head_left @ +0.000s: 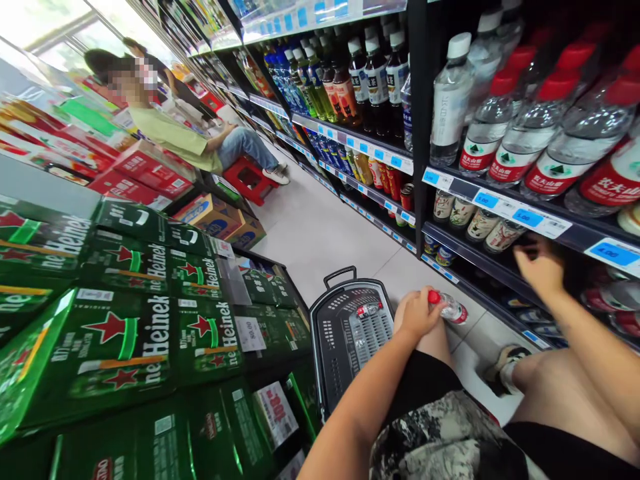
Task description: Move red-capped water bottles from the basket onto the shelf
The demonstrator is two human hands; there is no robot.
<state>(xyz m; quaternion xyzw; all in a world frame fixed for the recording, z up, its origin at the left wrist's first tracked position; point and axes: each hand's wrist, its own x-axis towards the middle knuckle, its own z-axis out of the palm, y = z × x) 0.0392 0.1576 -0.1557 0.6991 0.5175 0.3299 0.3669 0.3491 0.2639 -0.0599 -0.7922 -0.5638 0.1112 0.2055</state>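
My left hand (421, 312) rests by my knee, its fingers closed around the red cap end of a small clear water bottle (454, 309) with a red label. The bottle lies tilted, its base pointing right. My right hand (543, 268) reaches into a lower shelf at the right, fingers bent and apart with a dark gap between them; part of them is lost in shadow. Just left of it stand several printed drink cans (502, 235). Beside my left knee a dark shopping basket (345, 367) sits on the floor, with another red-capped bottle (369, 309) inside.
Large red-capped water bottles (525, 150) line the shelf above my right hand. Stacked green beer cartons (115, 333) rise on the left. Farther along the aisle a seated person (170, 133) is on a red stool (245, 180), with another person behind.
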